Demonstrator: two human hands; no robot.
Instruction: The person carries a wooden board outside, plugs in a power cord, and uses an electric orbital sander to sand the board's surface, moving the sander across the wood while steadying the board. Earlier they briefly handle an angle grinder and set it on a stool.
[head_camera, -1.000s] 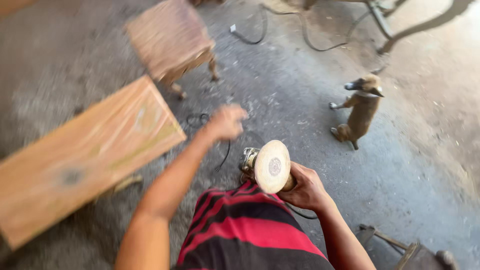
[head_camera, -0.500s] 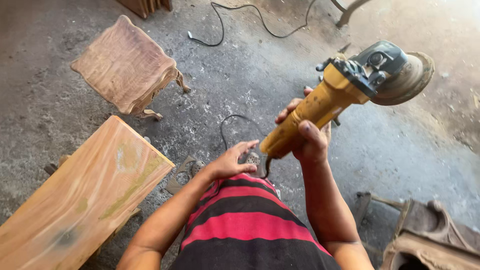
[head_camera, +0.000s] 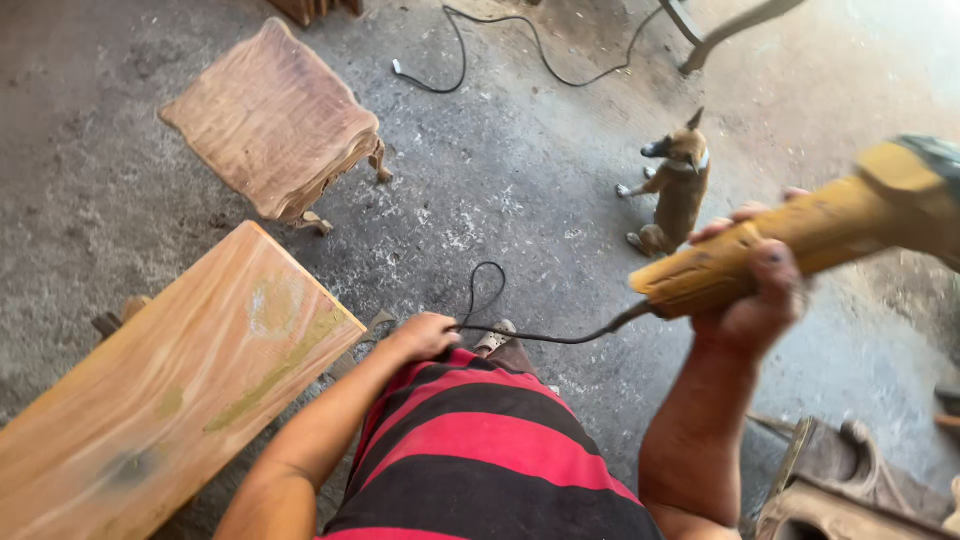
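Note:
My right hand (head_camera: 752, 285) grips the yellow body of an angle grinder (head_camera: 800, 240), raised at the right and pointing off to the right edge; its head is blurred. The grinder's black cord (head_camera: 530, 338) runs from the tool's tail leftward to my left hand (head_camera: 425, 335), which pinches it low over my red-and-black striped shirt (head_camera: 490, 450). The cord makes a small loop just above that hand.
A long wooden bench top (head_camera: 170, 390) lies at the lower left. A small carved wooden table (head_camera: 270, 120) stands behind it. A small brown dog (head_camera: 678, 185) sits on the concrete floor. Another black cable (head_camera: 500, 60) trails at the top. Carved wood pieces (head_camera: 850, 490) sit bottom right.
The grinder has swung from in front of me up and out to the right. My left hand dropped from mid-air to the cord at my waist and took hold of it.

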